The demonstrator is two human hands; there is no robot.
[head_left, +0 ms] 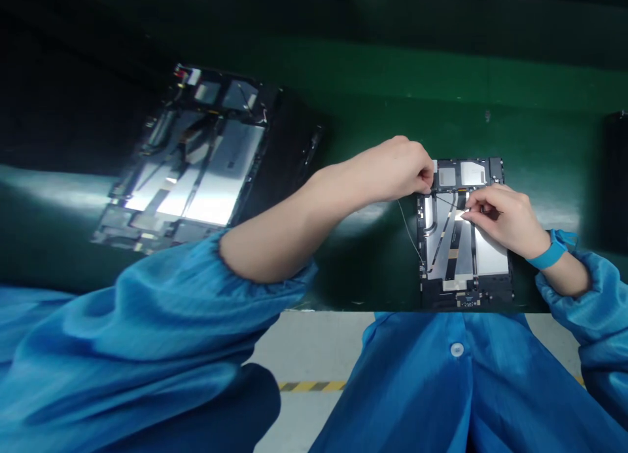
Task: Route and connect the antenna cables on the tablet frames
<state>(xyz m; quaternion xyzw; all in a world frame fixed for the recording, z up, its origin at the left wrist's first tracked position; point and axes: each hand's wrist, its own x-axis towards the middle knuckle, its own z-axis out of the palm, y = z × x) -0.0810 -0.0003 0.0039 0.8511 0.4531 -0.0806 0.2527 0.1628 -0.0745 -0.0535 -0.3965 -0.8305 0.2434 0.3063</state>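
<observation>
An opened tablet lies on the green bench before me, its inside facing up with silver battery panels and dark ribbon cables. At its upper left corner, my left hand is closed in a pinch. A thin wire loops out from the tablet's left edge and runs up under that hand, whose fingertips are mostly hidden. Over the tablet's middle, my right hand is closed too, thumb and index finger together at a small white patch on the ribbon cable. What they pinch, if anything, is too small to name.
Another opened tablet lies at the left, beyond my left forearm, beside a dark panel. A black object stands at the right edge. The bench's front edge runs close to my body. My right wrist wears a blue band.
</observation>
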